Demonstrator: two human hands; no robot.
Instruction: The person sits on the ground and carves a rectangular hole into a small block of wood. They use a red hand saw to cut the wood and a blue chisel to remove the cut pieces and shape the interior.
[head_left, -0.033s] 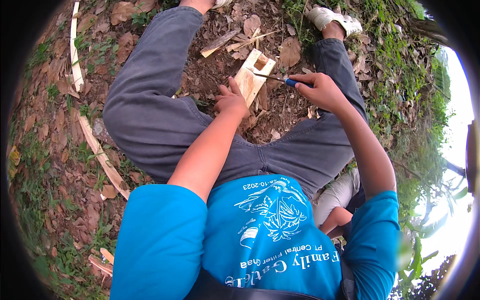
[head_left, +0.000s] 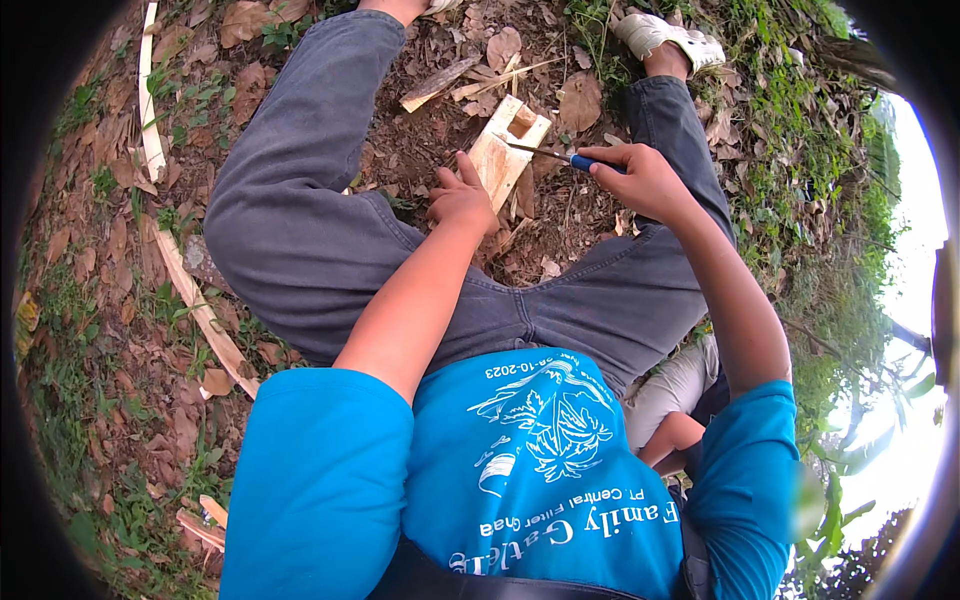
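Observation:
A pale wooden block [head_left: 490, 165] lies tilted on the ground between my legs, with a squarish opening cut near its far end. My left hand [head_left: 464, 202] grips the near left side of the block, its index finger stretched along the edge. In my right hand [head_left: 645, 184] is a blue-handled screwdriver [head_left: 582, 162], pointing left. The thin metal shaft reaches over the block, and its tip meets the wood just below the opening. The palm side of both hands is hidden.
Split wood pieces [head_left: 438, 84] and dry leaves [head_left: 580, 102] lie beyond the block. My bent legs [head_left: 300, 190] flank it. Long pale wooden strips [head_left: 200, 305] stretch along the ground at left. Another person's leg [head_left: 672, 400] shows behind my right arm.

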